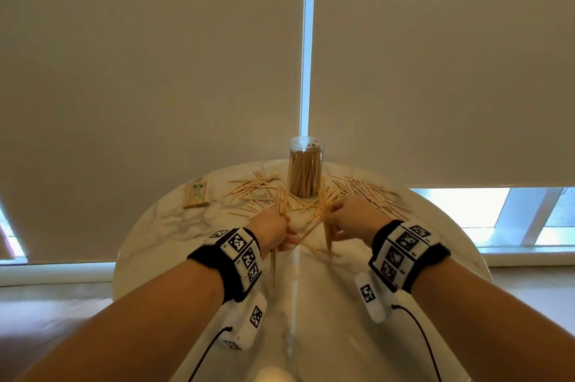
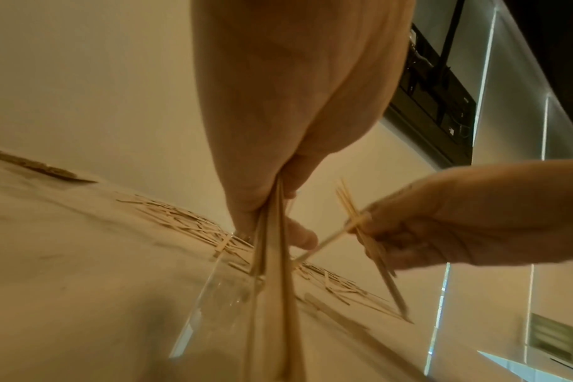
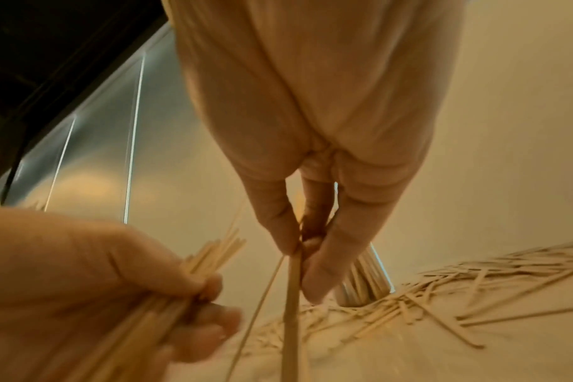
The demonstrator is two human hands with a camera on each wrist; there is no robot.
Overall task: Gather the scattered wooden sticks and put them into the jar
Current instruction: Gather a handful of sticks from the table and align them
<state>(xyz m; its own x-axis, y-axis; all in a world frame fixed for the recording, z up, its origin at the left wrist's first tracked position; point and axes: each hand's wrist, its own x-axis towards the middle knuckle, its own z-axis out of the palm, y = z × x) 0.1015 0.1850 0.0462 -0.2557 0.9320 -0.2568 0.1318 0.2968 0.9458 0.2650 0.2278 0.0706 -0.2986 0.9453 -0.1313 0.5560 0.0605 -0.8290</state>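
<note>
A clear jar (image 1: 305, 167), part full of upright wooden sticks, stands at the far middle of the round marble table (image 1: 161, 232). Loose sticks lie scattered left (image 1: 252, 187) and right (image 1: 367, 192) of it. My left hand (image 1: 277, 230) grips a bundle of sticks (image 2: 273, 271) just in front of the jar. My right hand (image 1: 345, 216) pinches a smaller bundle (image 3: 291, 297), with one stick (image 2: 324, 241) slanting toward the left hand. In the right wrist view the left hand (image 3: 121, 281) and the scattered sticks (image 3: 458, 284) show.
A small packet of sticks with a green label (image 1: 196, 194) lies at the table's far left. A closed roller blind (image 1: 155, 55) hangs right behind the table. Windows (image 1: 497, 213) show low on the right.
</note>
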